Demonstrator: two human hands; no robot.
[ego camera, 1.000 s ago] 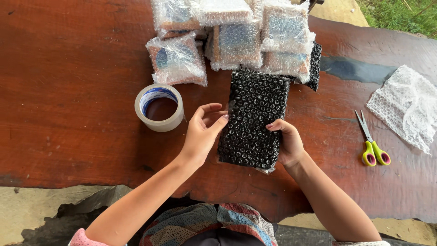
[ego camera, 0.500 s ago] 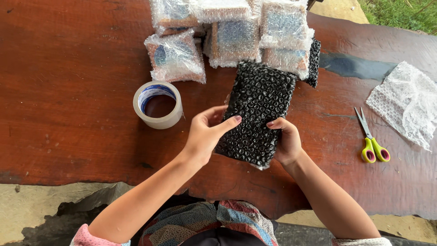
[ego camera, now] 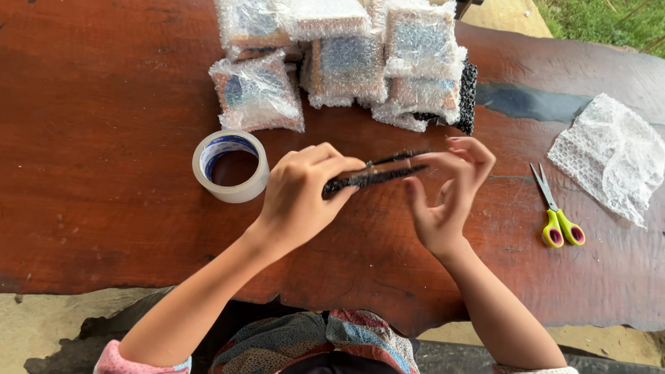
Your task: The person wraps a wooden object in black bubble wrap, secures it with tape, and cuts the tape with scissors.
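The black bubble-wrap pouch (ego camera: 374, 174), flat earlier, now stands edge-on, pinched between left hand (ego camera: 301, 197) and right hand (ego camera: 447, 194).

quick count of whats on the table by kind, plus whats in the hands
clear bubble-wrapped packages: about 6, stacked, exact count unclear
black bubble-wrapped packages: 2, one held edge-on by left hand and right hand, one behind the stack
tape roll: 1
scissors: 1
loose bubble wrap sheet: 1
total: about 11

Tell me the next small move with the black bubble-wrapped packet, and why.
Probably lay the black packet flat again: both hands, left hand and right hand, hold it edge-up above the table, and the tape roll sits untouched beside the left hand.
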